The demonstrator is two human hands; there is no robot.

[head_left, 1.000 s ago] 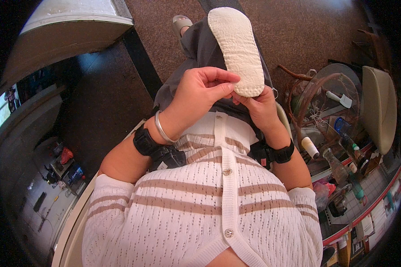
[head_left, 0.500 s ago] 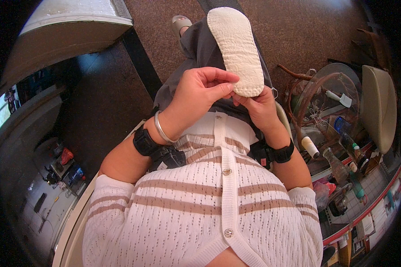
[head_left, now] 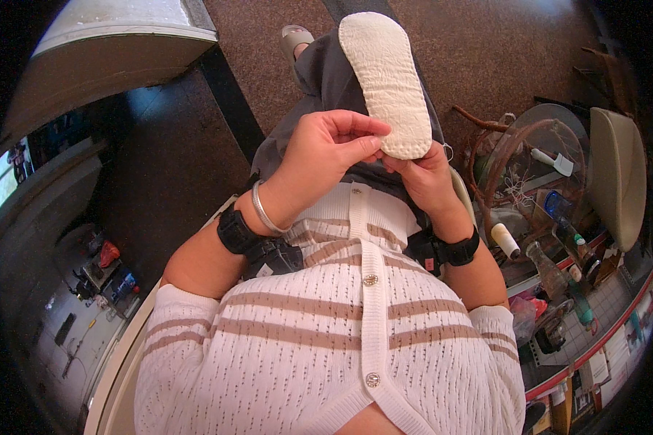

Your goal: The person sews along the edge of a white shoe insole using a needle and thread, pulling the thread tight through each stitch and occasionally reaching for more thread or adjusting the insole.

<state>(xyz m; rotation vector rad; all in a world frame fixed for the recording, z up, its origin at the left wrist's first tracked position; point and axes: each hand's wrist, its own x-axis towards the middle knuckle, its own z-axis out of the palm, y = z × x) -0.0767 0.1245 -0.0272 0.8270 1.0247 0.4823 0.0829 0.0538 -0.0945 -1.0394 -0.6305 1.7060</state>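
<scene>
A cream quilted insole (head_left: 386,80) is held up over my lap, its heel end toward me and its wide end pointing away. Stitch marks run along its rim. My left hand (head_left: 334,148) pinches the left edge near the heel, thumb and forefinger together. On the other side, my right hand (head_left: 422,172) grips the heel end from below, thumb close to the edge and the other fingers hidden behind it. Whether a needle or thread is between the left fingertips cannot be made out. A thin white loop (head_left: 448,151) shows beside my right hand.
To the right stands a round wire-and-glass frame (head_left: 533,163) with tangled string, a white spool (head_left: 505,241) and several bottles (head_left: 559,206) on a shelf. A beige chair back (head_left: 617,177) rises behind. At upper left is a pale counter (head_left: 123,43).
The insole and both hands have shifted very slightly to the right. The grip of both hands looks the same.
</scene>
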